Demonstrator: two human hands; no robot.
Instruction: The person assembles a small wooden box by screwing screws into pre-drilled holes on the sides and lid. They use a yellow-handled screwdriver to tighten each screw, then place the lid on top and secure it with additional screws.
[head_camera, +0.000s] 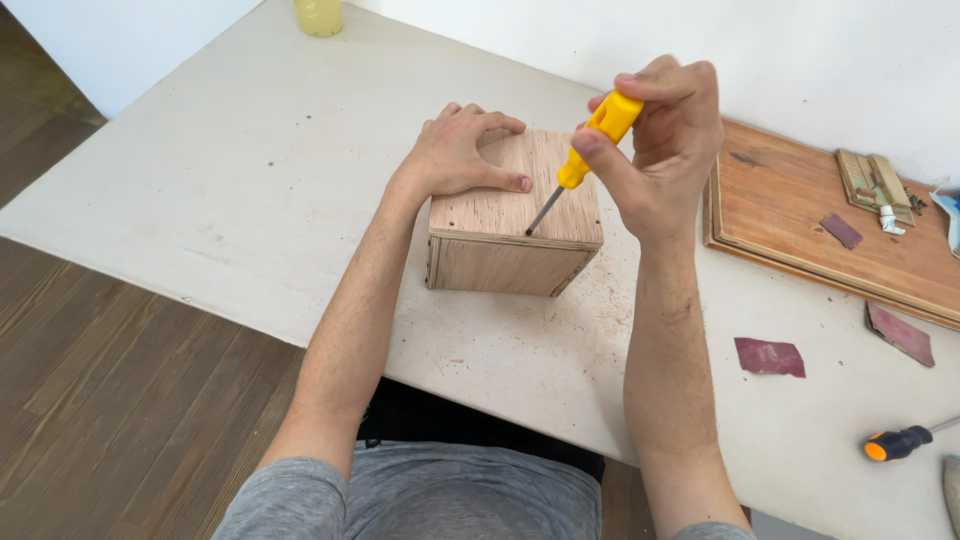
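Plywood box (515, 235), grainy, square: left hand (462, 152) flat on top; right hand (665, 140) pinching yellow-handled screwdriver (585, 150).

The person wears a grey shirt with short sleeves. The sleeves stop high up, far back from the hands, so both arms are bare from there down. The cloth looks soft and has small folds across the front. Under the shirt, lower on the body, a strip of dark clothing shows. The left hand (462, 152) has no glove, ring or watch. The right hand (668, 140) is bare too. The nails on both hands are short.
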